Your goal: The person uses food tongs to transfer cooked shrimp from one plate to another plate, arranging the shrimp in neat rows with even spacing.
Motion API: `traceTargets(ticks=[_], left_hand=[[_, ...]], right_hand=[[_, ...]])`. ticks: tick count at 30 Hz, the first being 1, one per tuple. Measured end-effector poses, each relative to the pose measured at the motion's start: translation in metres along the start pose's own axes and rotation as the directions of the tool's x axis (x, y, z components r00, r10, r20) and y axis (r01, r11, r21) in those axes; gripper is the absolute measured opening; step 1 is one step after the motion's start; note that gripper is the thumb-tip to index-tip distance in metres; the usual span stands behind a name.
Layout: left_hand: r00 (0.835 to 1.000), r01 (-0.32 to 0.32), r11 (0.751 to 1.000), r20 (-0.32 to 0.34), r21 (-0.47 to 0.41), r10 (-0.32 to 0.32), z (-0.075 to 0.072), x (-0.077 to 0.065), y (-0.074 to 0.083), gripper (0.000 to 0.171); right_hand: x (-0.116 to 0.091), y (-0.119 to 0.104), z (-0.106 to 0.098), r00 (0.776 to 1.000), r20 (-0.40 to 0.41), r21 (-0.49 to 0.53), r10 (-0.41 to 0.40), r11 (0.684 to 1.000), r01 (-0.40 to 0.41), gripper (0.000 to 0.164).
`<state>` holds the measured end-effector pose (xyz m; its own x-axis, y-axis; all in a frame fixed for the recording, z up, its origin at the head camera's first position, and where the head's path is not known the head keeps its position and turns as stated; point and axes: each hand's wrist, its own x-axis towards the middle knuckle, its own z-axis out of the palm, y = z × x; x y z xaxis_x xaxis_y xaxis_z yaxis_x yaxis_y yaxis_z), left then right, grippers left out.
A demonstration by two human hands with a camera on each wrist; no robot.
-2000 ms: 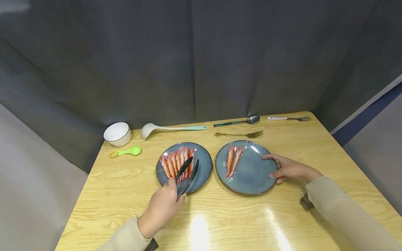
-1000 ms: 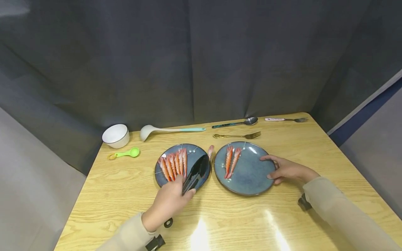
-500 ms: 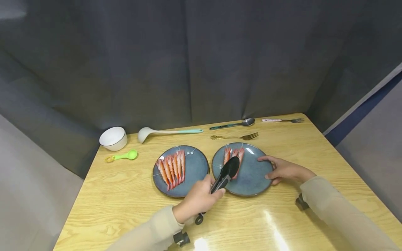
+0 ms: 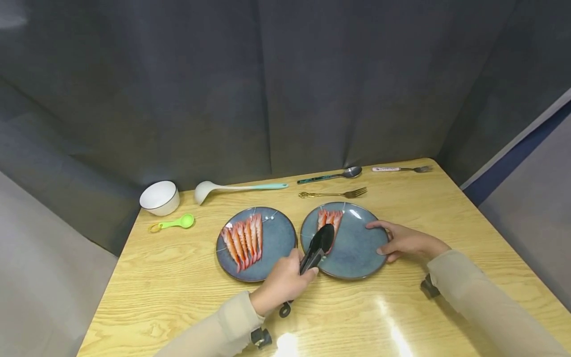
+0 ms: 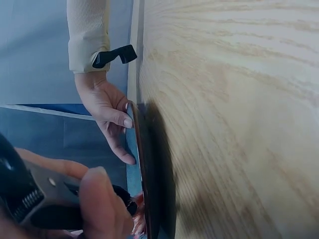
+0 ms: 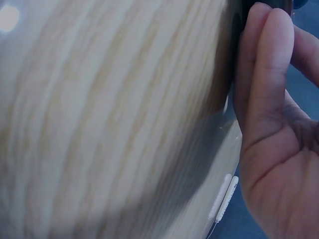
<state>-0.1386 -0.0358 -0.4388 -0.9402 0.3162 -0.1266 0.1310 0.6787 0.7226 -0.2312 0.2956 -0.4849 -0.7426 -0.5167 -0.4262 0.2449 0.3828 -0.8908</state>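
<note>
My left hand [image 4: 283,280] grips black tongs [image 4: 322,240] whose tips are over the right blue plate [image 4: 357,258]. Beneath them, orange-and-white shrimp [image 4: 323,217] lie side by side on that plate's left part. The tips cover the lower ends, so whether they still pinch one I cannot tell. At the plate's right rim my right hand [image 4: 406,241] holds on; in the right wrist view its fingers [image 6: 271,64] reach under the edge. The left blue plate [image 4: 278,238] bears a row of several shrimp [image 4: 244,240]. Close up in the left wrist view are the tong handles [image 5: 55,191].
Behind the plates lie a ladle [image 4: 241,188], a spoon [image 4: 332,175], a gold fork [image 4: 334,194] and a fork with a pale handle [image 4: 401,169]. A white bowl [image 4: 159,198] and a green measuring spoon [image 4: 178,222] stand at the left. Dark curtain [image 4: 200,99] backs the table.
My left hand has moved right with the tongs, carrying one shrimp from the left plate over to the right plate, beside the two there. My right hand stays on the right plate's rim.
</note>
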Motion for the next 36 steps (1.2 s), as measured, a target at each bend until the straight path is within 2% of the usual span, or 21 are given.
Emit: traceTargets(ticks=[9, 17, 20, 25, 29, 32, 36], left_hand=[[1.000, 0.028, 0.999, -0.011, 0.024, -0.028, -0.001, -0.003, 0.002, 0.033], [0.999, 0.037, 0.996, -0.015, 0.081, -0.036, -0.005, -0.006, 0.002, 0.052], [0.999, 0.035, 0.997, -0.005, 0.066, -0.034, -0.009, -0.010, 0.000, 0.055], [0.999, 0.017, 0.997, -0.040, 0.076, -0.014, -0.027, -0.024, -0.003, 0.055], [0.987, 0.013, 0.980, -0.161, 0.198, 0.020, -0.050, -0.036, -0.012, 0.055], [0.972, 0.079, 0.962, -0.234, 0.262, -0.017, -0.067, -0.043, -0.023, 0.057], [0.958, 0.178, 0.943, -0.270, 0.280, -0.100, -0.083, -0.050, -0.041, 0.064]], right_hand=[[0.002, -0.004, 0.002, 1.000, -0.007, 0.002, 0.010, 1.000, -0.010, 0.079], [0.002, -0.007, 0.002, 1.000, -0.001, -0.001, 0.014, 1.000, -0.014, 0.079], [0.002, -0.006, 0.003, 1.000, -0.007, -0.015, 0.011, 1.000, -0.011, 0.079], [0.001, -0.005, 0.004, 0.999, -0.032, -0.036, 0.003, 0.999, -0.004, 0.077], [0.001, -0.003, 0.006, 0.998, -0.056, -0.050, -0.006, 0.999, 0.004, 0.075], [0.001, -0.002, 0.005, 0.998, -0.064, -0.057, -0.004, 0.998, 0.000, 0.075], [0.001, 0.000, 0.003, 0.998, -0.067, -0.060, 0.007, 0.998, -0.011, 0.075]])
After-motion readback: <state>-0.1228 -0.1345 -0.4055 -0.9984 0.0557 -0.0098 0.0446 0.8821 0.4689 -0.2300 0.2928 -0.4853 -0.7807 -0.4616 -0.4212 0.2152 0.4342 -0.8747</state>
